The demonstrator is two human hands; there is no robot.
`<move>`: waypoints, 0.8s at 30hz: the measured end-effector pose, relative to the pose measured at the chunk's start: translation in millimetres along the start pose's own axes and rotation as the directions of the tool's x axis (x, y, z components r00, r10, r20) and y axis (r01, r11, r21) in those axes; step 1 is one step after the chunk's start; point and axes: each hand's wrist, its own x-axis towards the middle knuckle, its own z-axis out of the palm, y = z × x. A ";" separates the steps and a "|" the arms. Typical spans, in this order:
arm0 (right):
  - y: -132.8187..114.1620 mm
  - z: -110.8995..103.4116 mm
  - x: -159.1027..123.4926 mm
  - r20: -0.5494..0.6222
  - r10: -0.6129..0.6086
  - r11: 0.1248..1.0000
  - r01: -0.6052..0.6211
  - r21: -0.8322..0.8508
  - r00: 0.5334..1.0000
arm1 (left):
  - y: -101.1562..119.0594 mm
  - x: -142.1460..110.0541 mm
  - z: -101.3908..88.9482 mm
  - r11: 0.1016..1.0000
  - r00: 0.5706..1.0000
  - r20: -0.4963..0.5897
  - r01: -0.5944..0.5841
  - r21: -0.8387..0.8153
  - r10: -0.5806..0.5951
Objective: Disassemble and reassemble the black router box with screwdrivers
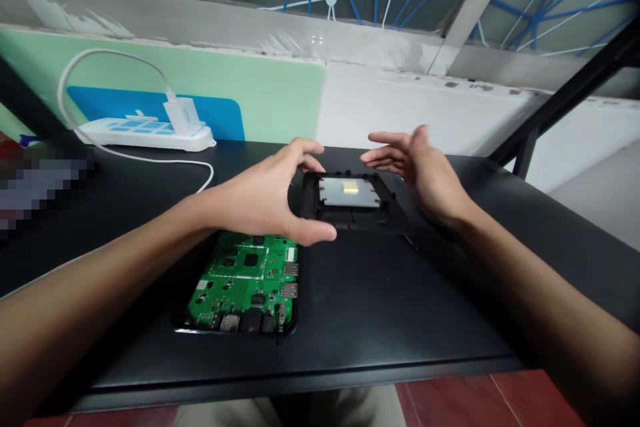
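My left hand (273,197) grips a black plastic cover (360,219) by its left side, thumb along the near edge and fingers at the far edge. The cover's inner face is up, with a silver metal plate (330,195) and a small yellow pad (350,187) on it. My right hand (425,173) is just right of the cover, fingers stretched out, holding nothing. Below my left hand, a green circuit board (235,280) sits in a shallow black case on the table. Ports line its near and right edges, and my hand hides part of its far end.
A white power strip (150,135) with a white charger (181,115) plugged in lies at the back left of the black table (390,320). A white cable (63,90) loops from the charger across the tabletop. A black metal frame bar (565,90) slants at the right.
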 end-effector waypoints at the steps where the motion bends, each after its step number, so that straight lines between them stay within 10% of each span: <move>1: 2.5 2.2 0.8 -0.059 0.017 0.990 -0.025 -0.140 0.998 | 4.1 -1.0 2.8 1.000 0.999 0.029 -0.023 0.014 0.023; 5: 12.5 7.1 1.8 -0.027 0.058 0.785 -0.062 -0.616 0.998 | 15.4 -4.4 17.5 0.986 0.985 0.126 -0.128 0.102 0.115; 10: 19.7 10.7 0.2 0.060 0.106 0.717 -0.034 -0.696 0.993 | 14.6 -4.4 27.8 0.971 0.976 0.181 -0.154 0.181 0.121; 17: 16.9 13.2 1.8 0.019 0.072 0.741 -0.041 -0.670 0.997 | 19.0 -5.8 32.2 0.963 0.971 0.235 -0.100 0.250 0.039; 24: -8.0 7.3 -3.8 -0.341 -0.188 0.916 0.039 -0.399 0.921 | 17.0 -7.4 35.4 0.946 0.956 0.292 -0.104 0.306 0.011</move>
